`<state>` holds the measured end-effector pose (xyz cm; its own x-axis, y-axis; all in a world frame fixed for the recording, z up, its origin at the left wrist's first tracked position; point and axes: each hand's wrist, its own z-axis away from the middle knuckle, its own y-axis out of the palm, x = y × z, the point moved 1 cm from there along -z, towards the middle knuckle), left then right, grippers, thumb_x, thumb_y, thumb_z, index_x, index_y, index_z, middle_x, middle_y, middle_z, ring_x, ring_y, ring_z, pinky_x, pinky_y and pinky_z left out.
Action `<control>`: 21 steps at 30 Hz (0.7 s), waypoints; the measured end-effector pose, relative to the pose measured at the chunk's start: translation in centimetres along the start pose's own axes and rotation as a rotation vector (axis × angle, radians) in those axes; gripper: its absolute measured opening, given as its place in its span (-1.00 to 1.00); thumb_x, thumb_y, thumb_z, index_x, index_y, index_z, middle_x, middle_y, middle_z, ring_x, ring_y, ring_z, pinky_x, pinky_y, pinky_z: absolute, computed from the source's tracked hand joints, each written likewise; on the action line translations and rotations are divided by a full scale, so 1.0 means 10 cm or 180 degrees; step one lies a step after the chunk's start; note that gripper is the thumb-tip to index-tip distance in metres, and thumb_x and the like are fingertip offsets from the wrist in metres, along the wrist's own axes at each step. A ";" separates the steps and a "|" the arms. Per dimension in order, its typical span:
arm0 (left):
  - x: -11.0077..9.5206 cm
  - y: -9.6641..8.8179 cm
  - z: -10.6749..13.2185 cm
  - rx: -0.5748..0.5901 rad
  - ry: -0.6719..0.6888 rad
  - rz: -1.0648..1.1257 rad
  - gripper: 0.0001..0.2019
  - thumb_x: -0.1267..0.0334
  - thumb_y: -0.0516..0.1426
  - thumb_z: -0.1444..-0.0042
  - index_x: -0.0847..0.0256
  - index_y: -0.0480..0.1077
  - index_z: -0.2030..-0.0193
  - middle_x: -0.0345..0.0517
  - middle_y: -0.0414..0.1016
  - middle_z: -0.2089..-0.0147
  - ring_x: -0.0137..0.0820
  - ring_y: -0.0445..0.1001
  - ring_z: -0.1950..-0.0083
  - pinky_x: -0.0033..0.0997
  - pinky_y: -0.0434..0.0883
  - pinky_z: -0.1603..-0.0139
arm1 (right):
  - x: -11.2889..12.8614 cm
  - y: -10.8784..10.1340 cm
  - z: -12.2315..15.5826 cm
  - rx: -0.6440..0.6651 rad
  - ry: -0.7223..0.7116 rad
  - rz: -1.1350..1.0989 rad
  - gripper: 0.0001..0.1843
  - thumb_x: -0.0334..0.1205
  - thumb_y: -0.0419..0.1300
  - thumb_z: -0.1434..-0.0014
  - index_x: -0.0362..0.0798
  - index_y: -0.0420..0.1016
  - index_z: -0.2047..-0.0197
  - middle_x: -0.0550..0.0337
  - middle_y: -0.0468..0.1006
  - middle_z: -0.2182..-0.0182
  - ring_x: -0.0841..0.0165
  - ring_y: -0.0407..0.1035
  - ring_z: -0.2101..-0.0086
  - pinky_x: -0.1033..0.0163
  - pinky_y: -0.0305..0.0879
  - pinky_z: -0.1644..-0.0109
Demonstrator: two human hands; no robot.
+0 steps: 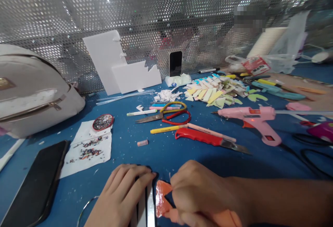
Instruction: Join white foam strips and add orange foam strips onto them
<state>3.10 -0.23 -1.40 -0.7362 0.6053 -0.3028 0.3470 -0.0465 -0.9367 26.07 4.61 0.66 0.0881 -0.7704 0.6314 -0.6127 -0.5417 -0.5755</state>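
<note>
The orange piece (161, 202) lay in the right grip (191, 192), close above the near part of the blue table (125, 157), its middle hidden behind the curled fingers. The right grip was clenched around it, knuckles uppermost, with the notched, glossy end sticking out to the left of the fist and more orange showing below the hand on the right. The piece's long axis ran roughly sideways across the view, dipping slightly toward the right, and the notched end pointed left toward a pale strip (150, 204). Whether that end touched the strip could not be told. The left grip (127, 189) was unclenched, palm down, its fingers stretched out and side by side over the strip, fingertips at its far end; the strip's own long axis ran away from the person. Beyond the fists' reach, a short capped tube (142, 143) lay near the left fingers, while a red cutter (199, 136) rested past the right grip, its blade to the right. Farther right lay a pink glue gun (248, 114), nozzle pointing left.
</note>
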 end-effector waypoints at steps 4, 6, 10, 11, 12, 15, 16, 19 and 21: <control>0.01 0.00 0.00 0.0022 -0.0007 0.0012 -0.25 -0.13 0.28 -0.05 -0.01 0.09 -0.31 -0.20 0.39 -0.21 -0.31 0.32 -0.23 -0.33 0.10 -0.31 | 0.02 -0.05 0.03 -0.0499 0.0578 0.0429 -0.78 -0.33 -0.10 -0.34 0.02 0.03 0.38 0.32 0.23 0.56 0.42 0.15 0.54 0.29 0.11 0.40; 0.01 0.00 0.00 0.0053 -0.0037 0.0058 -0.28 -0.15 0.23 -0.10 -0.03 0.09 -0.31 -0.18 0.39 -0.21 -0.29 0.32 -0.23 -0.29 0.11 -0.31 | 0.02 -0.06 0.03 -0.0544 0.0803 0.0551 -0.75 -0.28 -0.13 -0.39 0.01 0.03 0.39 0.31 0.24 0.56 0.43 0.17 0.54 0.29 0.12 0.40; 0.00 -0.01 0.01 0.0074 -0.0064 0.0096 -0.31 -0.10 0.24 -0.12 -0.03 0.08 -0.31 -0.19 0.39 -0.21 -0.30 0.32 -0.22 -0.28 0.08 -0.32 | 0.01 -0.04 0.02 -0.0381 0.0778 0.0480 -0.76 -0.33 -0.12 -0.35 0.01 0.01 0.39 0.33 0.23 0.56 0.45 0.15 0.54 0.32 0.12 0.40; 0.00 -0.01 0.01 0.0070 -0.0059 0.0095 -0.29 -0.09 0.27 -0.09 -0.04 0.09 -0.31 -0.20 0.39 -0.21 -0.31 0.32 -0.22 -0.29 0.07 -0.32 | 0.01 -0.03 0.01 -0.0357 0.0747 0.0455 -0.77 -0.36 -0.12 -0.33 0.01 0.02 0.39 0.32 0.24 0.55 0.46 0.15 0.54 0.33 0.12 0.40; 0.00 -0.01 0.00 0.0062 -0.0051 0.0089 -0.25 -0.08 0.30 -0.04 -0.04 0.09 -0.31 -0.21 0.39 -0.20 -0.31 0.32 -0.22 -0.31 0.06 -0.32 | 0.01 -0.03 0.01 -0.0349 0.0702 0.0435 -0.79 -0.39 -0.11 -0.31 0.01 0.02 0.38 0.33 0.25 0.55 0.46 0.14 0.54 0.34 0.12 0.40; -0.01 -0.02 0.00 0.0042 -0.0020 0.0035 -0.13 -0.06 0.38 0.08 -0.01 0.07 -0.32 -0.21 0.38 -0.21 -0.32 0.32 -0.22 -0.35 0.04 -0.33 | 0.01 -0.02 0.00 -0.0377 0.0542 0.0409 -0.81 -0.44 -0.09 -0.22 0.01 0.00 0.38 0.34 0.22 0.56 0.46 0.10 0.56 0.34 0.10 0.41; -0.01 -0.02 0.00 0.0030 -0.0016 0.0023 -0.12 -0.06 0.38 0.08 0.00 0.07 -0.33 -0.21 0.38 -0.21 -0.32 0.32 -0.22 -0.36 0.04 -0.33 | 0.01 -0.02 0.00 -0.0366 0.0488 0.0385 -0.81 -0.44 -0.09 -0.19 0.02 -0.02 0.38 0.36 0.19 0.56 0.46 0.07 0.57 0.34 0.08 0.43; -0.01 -0.01 -0.01 -0.0047 -0.0039 0.0046 -0.22 -0.10 0.31 -0.02 -0.03 0.09 -0.32 -0.24 0.38 -0.21 -0.34 0.31 -0.22 -0.34 0.06 -0.33 | 0.00 -0.02 -0.02 -0.0199 0.0380 0.0201 -0.77 -0.42 -0.07 -0.12 0.03 -0.10 0.41 0.40 0.02 0.60 0.46 -0.04 0.61 0.31 -0.03 0.50; -0.01 -0.01 0.00 -0.0103 -0.0062 0.0076 -0.30 -0.13 0.25 -0.09 -0.05 0.12 -0.30 -0.25 0.39 -0.20 -0.34 0.32 -0.22 -0.31 0.08 -0.33 | -0.01 -0.02 -0.03 -0.0122 0.0292 0.0026 -0.76 -0.42 -0.05 -0.09 0.03 -0.11 0.42 0.42 -0.02 0.62 0.46 -0.10 0.63 0.31 -0.08 0.53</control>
<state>3.18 -0.26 -1.30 -0.7386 0.5887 -0.3286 0.3829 -0.0349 -0.9231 25.92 4.94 0.85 0.0119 -0.7398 0.6727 -0.6428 -0.5210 -0.5616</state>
